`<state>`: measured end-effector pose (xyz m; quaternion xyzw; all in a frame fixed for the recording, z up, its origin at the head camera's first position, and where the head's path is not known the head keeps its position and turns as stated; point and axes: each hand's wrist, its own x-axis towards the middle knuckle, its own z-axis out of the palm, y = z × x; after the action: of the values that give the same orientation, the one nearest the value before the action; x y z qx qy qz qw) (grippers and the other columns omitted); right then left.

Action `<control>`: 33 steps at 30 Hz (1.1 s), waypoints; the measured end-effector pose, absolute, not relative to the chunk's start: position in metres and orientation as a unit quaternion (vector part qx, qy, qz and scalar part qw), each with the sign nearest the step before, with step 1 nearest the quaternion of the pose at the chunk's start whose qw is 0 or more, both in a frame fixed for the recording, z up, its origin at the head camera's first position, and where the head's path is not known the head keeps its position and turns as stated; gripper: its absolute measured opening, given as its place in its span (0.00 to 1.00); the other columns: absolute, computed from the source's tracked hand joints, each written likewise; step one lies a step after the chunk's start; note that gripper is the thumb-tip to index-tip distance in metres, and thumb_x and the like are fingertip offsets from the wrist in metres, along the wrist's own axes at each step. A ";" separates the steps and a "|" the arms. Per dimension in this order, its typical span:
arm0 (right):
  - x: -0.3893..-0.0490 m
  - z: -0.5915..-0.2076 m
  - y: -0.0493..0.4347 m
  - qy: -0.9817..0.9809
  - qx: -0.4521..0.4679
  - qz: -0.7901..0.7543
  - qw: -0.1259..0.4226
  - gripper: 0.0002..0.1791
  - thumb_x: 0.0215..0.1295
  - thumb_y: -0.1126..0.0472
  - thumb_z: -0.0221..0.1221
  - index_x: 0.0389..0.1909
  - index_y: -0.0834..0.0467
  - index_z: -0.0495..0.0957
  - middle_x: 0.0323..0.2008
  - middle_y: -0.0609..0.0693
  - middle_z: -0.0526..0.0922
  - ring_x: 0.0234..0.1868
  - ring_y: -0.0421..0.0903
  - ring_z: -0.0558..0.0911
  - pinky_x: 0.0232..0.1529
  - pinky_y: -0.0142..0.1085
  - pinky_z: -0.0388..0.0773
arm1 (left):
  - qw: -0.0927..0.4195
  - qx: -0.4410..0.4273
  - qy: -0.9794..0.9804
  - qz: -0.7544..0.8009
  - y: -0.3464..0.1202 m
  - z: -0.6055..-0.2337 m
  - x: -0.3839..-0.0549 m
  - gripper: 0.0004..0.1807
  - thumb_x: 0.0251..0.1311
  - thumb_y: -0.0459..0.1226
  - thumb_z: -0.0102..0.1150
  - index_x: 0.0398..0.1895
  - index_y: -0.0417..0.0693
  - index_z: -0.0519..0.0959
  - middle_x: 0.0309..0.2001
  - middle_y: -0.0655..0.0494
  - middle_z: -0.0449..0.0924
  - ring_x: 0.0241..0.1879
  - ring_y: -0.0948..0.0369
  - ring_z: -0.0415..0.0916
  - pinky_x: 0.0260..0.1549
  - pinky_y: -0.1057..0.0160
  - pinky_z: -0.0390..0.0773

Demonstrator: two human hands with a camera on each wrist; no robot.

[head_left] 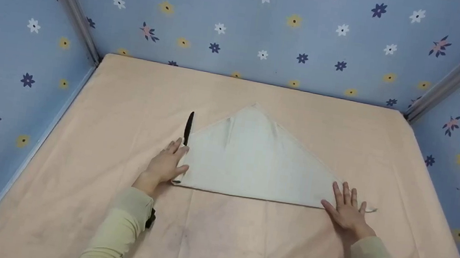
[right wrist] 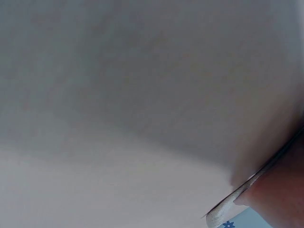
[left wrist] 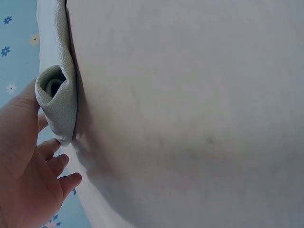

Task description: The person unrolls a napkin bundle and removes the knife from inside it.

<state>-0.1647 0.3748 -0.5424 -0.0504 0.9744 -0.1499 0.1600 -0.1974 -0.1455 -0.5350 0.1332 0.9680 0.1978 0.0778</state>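
A pale cloth napkin (head_left: 252, 163), folded into a wide triangle, lies with its point away from me and its straight edge toward me. Its left corner is turned into a small roll (left wrist: 59, 104), whose spiral end shows in the left wrist view. From the far end of that roll sticks a slim black knife (head_left: 188, 127); the rest of it is hidden. My left hand (head_left: 163, 165) holds the roll, thumb on one side and fingers on the other. My right hand (head_left: 349, 210) rests with spread, straight fingers on the napkin near its right corner.
A peach-coloured cloth (head_left: 220, 238) with faint creases covers the table. Blue panels (head_left: 243, 24) with flowers and butterflies stand behind and at both sides, joined by grey corner posts (head_left: 73, 6). The napkin's thin right tip (head_left: 372, 210) pokes out beyond my right hand.
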 end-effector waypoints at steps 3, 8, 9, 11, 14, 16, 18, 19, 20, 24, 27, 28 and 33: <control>-0.164 -0.542 0.375 0.974 -0.052 -0.152 0.157 0.43 0.64 0.37 0.36 0.68 0.59 0.32 0.66 0.66 0.28 0.63 0.65 0.26 0.51 0.64 0.19 | 0.075 0.135 0.967 0.202 -0.146 -0.534 -0.197 0.32 0.59 0.47 0.50 0.64 0.42 0.58 0.67 0.39 0.43 0.64 0.43 0.42 0.58 0.45 0.51; -0.164 -0.541 0.374 0.974 -0.055 -0.154 0.159 0.42 0.64 0.37 0.36 0.68 0.59 0.32 0.66 0.66 0.27 0.63 0.65 0.26 0.51 0.64 0.19 | 0.081 0.131 0.967 0.203 -0.149 -0.534 -0.197 0.32 0.59 0.47 0.49 0.64 0.42 0.58 0.67 0.39 0.43 0.65 0.43 0.41 0.58 0.45 0.51; -0.164 -0.541 0.374 0.973 -0.055 -0.154 0.160 0.42 0.64 0.37 0.36 0.68 0.59 0.32 0.66 0.66 0.27 0.63 0.65 0.26 0.51 0.64 0.19 | 0.084 0.128 0.967 0.202 -0.150 -0.534 -0.197 0.32 0.59 0.47 0.49 0.64 0.42 0.57 0.67 0.39 0.42 0.65 0.44 0.41 0.58 0.46 0.51; -0.164 -0.541 0.374 0.974 -0.054 -0.152 0.162 0.43 0.64 0.37 0.35 0.68 0.59 0.32 0.66 0.66 0.27 0.63 0.64 0.26 0.51 0.64 0.19 | 0.088 0.125 0.968 0.201 -0.151 -0.535 -0.198 0.32 0.60 0.47 0.48 0.65 0.43 0.57 0.67 0.39 0.43 0.65 0.44 0.41 0.58 0.46 0.51; -0.164 -0.540 0.374 0.974 -0.053 -0.152 0.161 0.43 0.64 0.37 0.36 0.68 0.59 0.31 0.66 0.66 0.27 0.63 0.65 0.26 0.50 0.64 0.19 | 0.092 0.119 0.969 0.198 -0.152 -0.537 -0.199 0.32 0.60 0.48 0.47 0.65 0.44 0.56 0.67 0.40 0.43 0.65 0.44 0.41 0.58 0.46 0.51; -0.164 -0.540 0.374 0.974 -0.052 -0.151 0.162 0.43 0.64 0.37 0.35 0.68 0.59 0.31 0.66 0.66 0.27 0.63 0.65 0.26 0.50 0.64 0.19 | 0.093 0.118 0.969 0.196 -0.153 -0.537 -0.199 0.33 0.60 0.48 0.47 0.65 0.44 0.56 0.67 0.40 0.43 0.65 0.44 0.41 0.58 0.46 0.51; -0.163 -0.540 0.374 0.974 -0.050 -0.151 0.163 0.43 0.64 0.37 0.36 0.68 0.59 0.31 0.65 0.66 0.27 0.63 0.65 0.26 0.50 0.64 0.19 | 0.095 0.118 0.969 0.195 -0.153 -0.537 -0.199 0.33 0.60 0.49 0.46 0.65 0.44 0.56 0.67 0.40 0.44 0.65 0.44 0.41 0.58 0.46 0.51; -0.163 -0.540 0.374 0.974 -0.050 -0.151 0.163 0.43 0.64 0.37 0.36 0.68 0.59 0.31 0.65 0.66 0.27 0.63 0.65 0.26 0.50 0.64 0.18 | 0.095 0.117 0.969 0.196 -0.154 -0.536 -0.199 0.33 0.60 0.49 0.46 0.66 0.45 0.55 0.67 0.40 0.44 0.65 0.44 0.41 0.58 0.46 0.51; -0.164 -0.540 0.374 0.974 -0.049 -0.150 0.163 0.43 0.64 0.37 0.35 0.68 0.59 0.31 0.65 0.66 0.27 0.63 0.65 0.26 0.50 0.64 0.18 | 0.095 0.118 0.969 0.196 -0.154 -0.536 -0.198 0.33 0.60 0.49 0.46 0.65 0.44 0.55 0.67 0.39 0.44 0.65 0.44 0.41 0.58 0.46 0.51; -0.164 -0.540 0.373 0.974 -0.047 -0.148 0.164 0.43 0.64 0.37 0.35 0.68 0.59 0.31 0.65 0.66 0.27 0.63 0.64 0.25 0.51 0.64 0.18 | 0.097 0.116 0.968 0.200 -0.156 -0.534 -0.197 0.33 0.60 0.48 0.47 0.65 0.44 0.56 0.67 0.39 0.44 0.65 0.44 0.41 0.58 0.46 0.52; -0.164 -0.539 0.373 0.973 -0.047 -0.150 0.167 0.43 0.64 0.37 0.35 0.68 0.59 0.31 0.65 0.66 0.26 0.63 0.64 0.25 0.51 0.64 0.18 | 0.099 0.115 0.967 0.205 -0.158 -0.533 -0.196 0.33 0.60 0.48 0.47 0.66 0.45 0.55 0.67 0.39 0.44 0.65 0.43 0.41 0.58 0.46 0.52; -0.164 -0.539 0.373 0.973 -0.047 -0.151 0.167 0.43 0.64 0.37 0.35 0.68 0.59 0.31 0.65 0.66 0.26 0.63 0.65 0.25 0.50 0.64 0.18 | 0.100 0.114 0.967 0.207 -0.159 -0.533 -0.196 0.33 0.60 0.48 0.47 0.66 0.45 0.55 0.67 0.40 0.44 0.65 0.44 0.41 0.58 0.46 0.52; -0.164 -0.540 0.373 0.973 -0.047 -0.152 0.167 0.43 0.64 0.37 0.35 0.68 0.59 0.32 0.65 0.66 0.27 0.63 0.65 0.26 0.50 0.64 0.18 | 0.095 0.116 0.965 0.216 -0.162 -0.533 -0.195 0.33 0.59 0.48 0.48 0.66 0.46 0.55 0.66 0.40 0.46 0.65 0.43 0.42 0.57 0.45 0.53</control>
<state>-0.1640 0.3729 -0.5402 -0.0466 0.9730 -0.1519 0.1671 -0.1952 -0.1616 -0.5329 0.1159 0.9649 0.2159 0.0948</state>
